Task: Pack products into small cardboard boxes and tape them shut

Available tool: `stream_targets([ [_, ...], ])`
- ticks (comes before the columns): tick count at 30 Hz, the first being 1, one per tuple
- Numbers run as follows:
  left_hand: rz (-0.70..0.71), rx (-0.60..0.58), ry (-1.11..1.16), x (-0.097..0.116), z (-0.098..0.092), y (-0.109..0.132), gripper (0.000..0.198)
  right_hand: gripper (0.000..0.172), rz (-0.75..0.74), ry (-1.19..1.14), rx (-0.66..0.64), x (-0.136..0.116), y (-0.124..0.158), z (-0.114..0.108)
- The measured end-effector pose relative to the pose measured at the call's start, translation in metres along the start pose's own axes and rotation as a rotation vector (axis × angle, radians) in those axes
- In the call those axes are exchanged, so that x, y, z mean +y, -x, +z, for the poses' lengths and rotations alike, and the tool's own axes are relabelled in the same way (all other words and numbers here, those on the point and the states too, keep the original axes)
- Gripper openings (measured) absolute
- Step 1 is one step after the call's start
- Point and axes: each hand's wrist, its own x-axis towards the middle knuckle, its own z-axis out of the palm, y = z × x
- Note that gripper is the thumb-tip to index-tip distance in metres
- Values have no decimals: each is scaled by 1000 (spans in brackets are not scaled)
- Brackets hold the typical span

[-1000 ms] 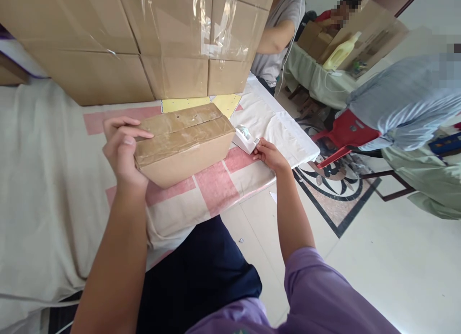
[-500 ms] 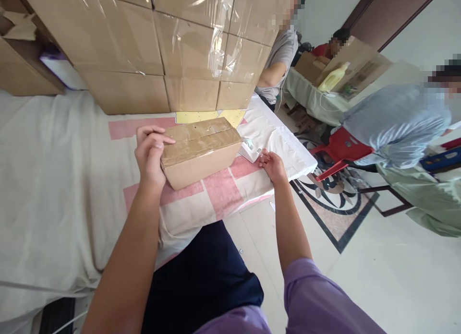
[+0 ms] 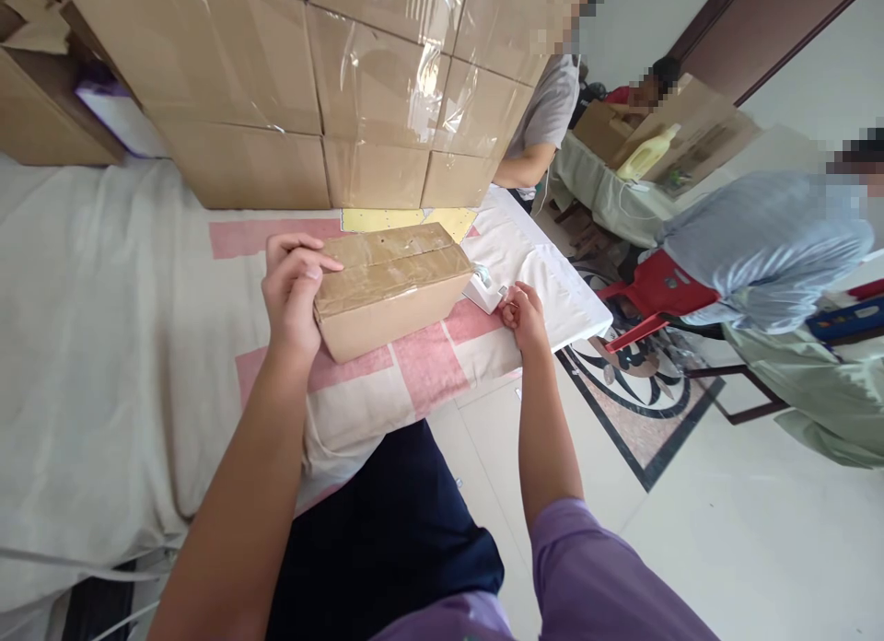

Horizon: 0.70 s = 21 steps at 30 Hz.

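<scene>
A taped cardboard box (image 3: 393, 286) lies on the cloth-covered table in front of me, brown tape across its top. My left hand (image 3: 294, 286) grips the box's left end, with fingertips over the top edge. Off the right end, my right hand (image 3: 523, 317) is closed, fingers curled and pinched together. Just beside those fingers sits a small white object (image 3: 485, 294) with a pale greenish, shiny part, possibly a tape dispenser. What the right fingers pinch, if anything, is too small to make out.
Stacked, taped cartons (image 3: 387, 98) form a wall behind the box. A yellow sheet (image 3: 383, 219) lies at their foot. The table's right edge (image 3: 594, 314) drops to a tiled floor. Co-workers sit or stand beyond, one on a red chair (image 3: 663, 291).
The whole view has shifted slightly. Both hands keep nearly the same pose; the box stays under my left hand and my right hand stays by the white object.
</scene>
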Motion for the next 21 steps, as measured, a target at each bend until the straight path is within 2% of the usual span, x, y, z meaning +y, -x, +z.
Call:
stream_targets([
  [3, 15, -5, 3, 0, -1, 0, 34, 52, -29, -27, -11, -1, 2, 1],
  [9, 25, -29, -1, -5, -3, 1, 31, 50, -21, -73, -55, -1, 4, -2],
  [21, 24, 11, -39, 0, 0, 1, 35, 48, 1, -125, -89, -3, 5, -3],
])
